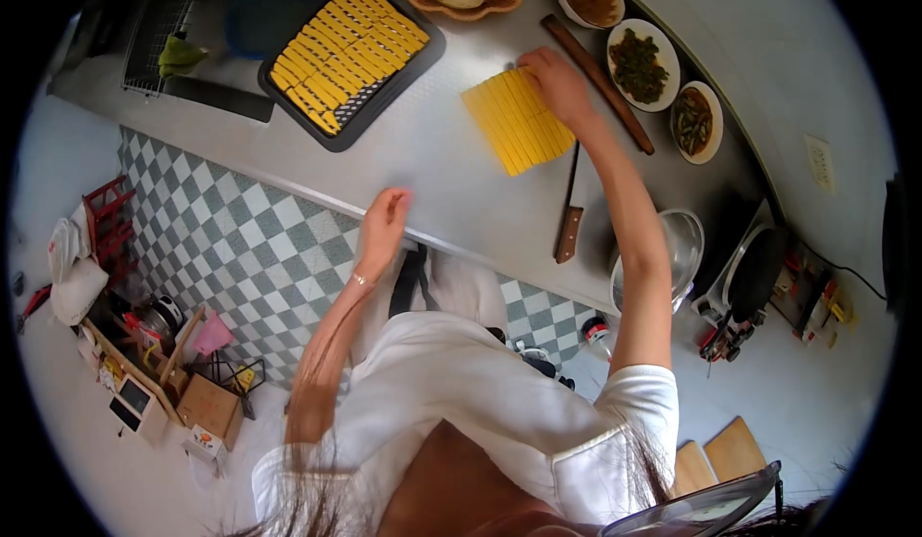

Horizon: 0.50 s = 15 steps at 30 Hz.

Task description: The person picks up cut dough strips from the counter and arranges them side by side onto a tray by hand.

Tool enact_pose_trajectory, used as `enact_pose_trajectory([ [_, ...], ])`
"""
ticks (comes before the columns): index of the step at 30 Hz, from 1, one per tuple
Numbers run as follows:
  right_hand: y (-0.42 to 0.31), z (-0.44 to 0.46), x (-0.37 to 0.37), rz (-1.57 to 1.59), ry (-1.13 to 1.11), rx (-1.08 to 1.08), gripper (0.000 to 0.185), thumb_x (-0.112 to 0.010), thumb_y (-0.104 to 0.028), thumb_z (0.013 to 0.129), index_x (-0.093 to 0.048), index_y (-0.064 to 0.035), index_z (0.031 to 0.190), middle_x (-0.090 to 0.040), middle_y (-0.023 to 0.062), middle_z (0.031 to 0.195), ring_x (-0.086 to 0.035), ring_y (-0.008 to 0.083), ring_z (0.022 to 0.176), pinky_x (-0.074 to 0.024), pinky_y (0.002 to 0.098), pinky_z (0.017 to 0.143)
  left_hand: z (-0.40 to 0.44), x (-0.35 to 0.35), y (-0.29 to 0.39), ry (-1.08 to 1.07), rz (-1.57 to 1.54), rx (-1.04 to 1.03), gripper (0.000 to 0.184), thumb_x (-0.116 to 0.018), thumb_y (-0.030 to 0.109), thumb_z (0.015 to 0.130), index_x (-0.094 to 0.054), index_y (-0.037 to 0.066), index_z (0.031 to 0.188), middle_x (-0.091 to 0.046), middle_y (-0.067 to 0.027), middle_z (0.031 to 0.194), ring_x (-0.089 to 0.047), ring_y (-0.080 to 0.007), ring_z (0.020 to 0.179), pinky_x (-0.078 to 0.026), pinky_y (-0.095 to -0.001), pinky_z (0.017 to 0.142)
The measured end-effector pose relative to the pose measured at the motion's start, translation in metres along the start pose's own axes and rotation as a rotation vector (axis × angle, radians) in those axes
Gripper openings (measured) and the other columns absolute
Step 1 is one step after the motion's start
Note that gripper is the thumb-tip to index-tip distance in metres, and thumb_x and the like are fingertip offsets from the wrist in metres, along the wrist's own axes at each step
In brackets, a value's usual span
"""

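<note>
On the steel counter lies a yellow sheet of dough (517,122) cut into narrow strips. My right hand (555,81) rests at its upper right corner, fingers bent down on the edge; what its fingertips hold is hidden. My left hand (386,218) hovers by the counter's front edge, fingers curled together, with nothing visible in them. A knife (569,233) with a wooden handle lies just below the sheet, its blade pointing up toward it. To the left, a black tray (357,124) bears rows of yellow strips (346,42).
A wooden rolling pin (597,84) lies right of the sheet. Behind it stand bowls of food (638,64). A basket (463,4) with pale dough or buns is at the back. A glass bowl (684,249) sits near my right forearm. The sink (221,95) is far left.
</note>
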State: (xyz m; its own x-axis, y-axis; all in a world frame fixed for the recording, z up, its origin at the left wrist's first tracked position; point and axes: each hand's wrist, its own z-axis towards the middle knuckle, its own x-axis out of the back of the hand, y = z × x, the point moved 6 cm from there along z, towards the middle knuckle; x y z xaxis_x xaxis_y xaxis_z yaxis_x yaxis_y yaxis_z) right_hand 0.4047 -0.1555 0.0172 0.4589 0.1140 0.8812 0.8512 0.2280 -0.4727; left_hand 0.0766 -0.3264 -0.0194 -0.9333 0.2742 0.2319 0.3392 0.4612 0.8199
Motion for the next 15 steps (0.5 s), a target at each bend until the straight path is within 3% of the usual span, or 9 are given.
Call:
enact_pose_trajectory([
  [1,-0.018,-0.002,0.001,0.013,-0.004,0.040,0.015,-0.061,-0.011,0.088,-0.063,-0.0087,0.102,-0.060,0.0073,0.104,-0.058,0.0284,0.101,-0.0491,0.0418,0.081,0.011,-0.003,0.013,0.011,0.030,-0.087,0.019,-0.056,0.013,0.098,-0.062,0.001,0.111,-0.068,-0.0038,0.098,-0.062,-0.0105,0.096,-0.049,-0.0249,0.082],
  [3,-0.042,-0.010,0.002,0.093,0.045,0.042,0.014,-0.060,-0.008,0.089,-0.063,-0.0057,0.102,-0.061,0.0101,0.103,-0.059,0.0309,0.097,-0.0492,0.0405,0.080,0.051,-0.021,0.016,0.057,0.150,-0.272,0.021,-0.055,0.008,0.093,-0.063,0.001,0.111,-0.066,-0.0154,0.102,-0.064,-0.0310,0.093,-0.050,-0.0355,0.083],
  [5,-0.064,-0.025,0.005,0.174,0.103,0.015,0.013,-0.060,-0.007,0.090,-0.063,-0.0033,0.102,-0.063,0.0121,0.101,-0.060,0.0326,0.094,-0.0493,0.0391,0.079,0.079,-0.039,0.067,0.036,0.268,-0.375,0.027,-0.055,0.005,0.089,-0.062,-0.001,0.115,-0.062,-0.0211,0.113,-0.057,-0.0395,0.106,-0.046,-0.0421,0.091],
  [7,-0.083,-0.049,0.011,0.240,0.159,-0.042,0.012,-0.060,-0.006,0.089,-0.064,-0.0028,0.101,-0.064,0.0126,0.099,-0.062,0.0324,0.091,-0.0500,0.0374,0.078,0.103,-0.056,0.092,0.133,0.327,-0.560,0.030,-0.057,0.005,0.088,-0.060,-0.005,0.116,-0.058,-0.0212,0.114,-0.054,-0.0376,0.108,-0.044,-0.0429,0.091],
  [10,-0.089,-0.093,0.007,0.342,0.188,-0.167,0.011,-0.059,-0.004,0.090,-0.064,-0.0024,0.100,-0.064,0.0129,0.096,-0.063,0.0302,0.085,-0.0502,0.0343,0.075,0.122,-0.070,0.109,0.227,0.422,-0.632,0.031,-0.058,0.004,0.087,-0.059,-0.007,0.116,-0.057,-0.0210,0.109,-0.054,-0.0385,0.101,-0.045,-0.0438,0.087],
  [13,-0.089,-0.132,0.004,0.406,0.152,-0.367,0.011,-0.057,-0.003,0.092,-0.064,-0.0016,0.101,-0.064,0.0128,0.095,-0.064,0.0267,0.083,-0.0500,0.0325,0.074,0.125,-0.079,0.111,0.171,0.427,-0.687,0.029,-0.059,0.003,0.086,-0.060,-0.008,0.113,-0.057,-0.0205,0.102,-0.053,-0.0382,0.097,-0.045,-0.0445,0.085],
  [15,-0.089,-0.153,-0.001,0.425,0.176,-0.410,0.012,-0.055,-0.003,0.094,-0.065,-0.0022,0.101,-0.065,0.0101,0.094,-0.063,0.0198,0.082,-0.0486,0.0290,0.070,0.127,-0.081,0.109,0.188,0.438,-0.644,0.027,-0.058,0.002,0.085,-0.061,-0.007,0.110,-0.057,-0.0205,0.101,-0.053,-0.0377,0.098,-0.045,-0.0442,0.084],
])
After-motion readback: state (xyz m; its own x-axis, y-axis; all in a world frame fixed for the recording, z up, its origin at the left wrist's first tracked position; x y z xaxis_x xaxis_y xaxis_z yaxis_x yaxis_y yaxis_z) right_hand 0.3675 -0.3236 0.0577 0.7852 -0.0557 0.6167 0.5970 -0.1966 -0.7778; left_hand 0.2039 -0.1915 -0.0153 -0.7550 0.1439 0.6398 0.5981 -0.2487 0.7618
